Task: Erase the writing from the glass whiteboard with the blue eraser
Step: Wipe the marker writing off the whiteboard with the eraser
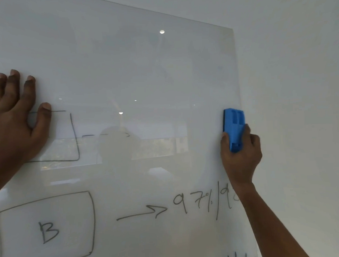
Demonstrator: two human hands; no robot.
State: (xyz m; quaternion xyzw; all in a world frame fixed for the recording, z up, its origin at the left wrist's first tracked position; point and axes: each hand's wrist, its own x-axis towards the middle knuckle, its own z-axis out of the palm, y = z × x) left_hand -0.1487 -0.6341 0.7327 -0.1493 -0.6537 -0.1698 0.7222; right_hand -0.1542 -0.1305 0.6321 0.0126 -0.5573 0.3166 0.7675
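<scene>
1. Wall [297, 66]: plain pale surface filling the right side and top of the view, behind the board.
2. Glass whiteboard [124, 62]: large glossy pane mounted on the wall, its right edge running down the right-centre of the view; its upper area is bare of marks and carries faint reflections and a few bright light spots.
3. Lower box [94, 217]: a hand-drawn rounded rectangle at the bottom left of the board, enclosing the letter B [48, 232].
4. Upper box [75, 139]: a partly visible drawn outline at mid-left, its left portion covered by the left hand; a short dash lies just to its right.
5. Left hand [13, 124]: open and flat, fingers spread, palm pressed against the board at the left edge of the view; it holds nothing.
6. Right hand [240, 156]: closed around the lower part of the eraser, thumb on its left side, forearm rising from the bottom right.
7. Writing [194, 202]: "97%" followed by a slash and further digits partly hidden by the right forearm, lower right of the board.
8. Arrow [142, 213]: drawn between the lower box and the writing, pointing right.
9. Blue eraser [234, 124]: upright against the board at its right edge, at mid-height, its top protruding above the right hand.
</scene>
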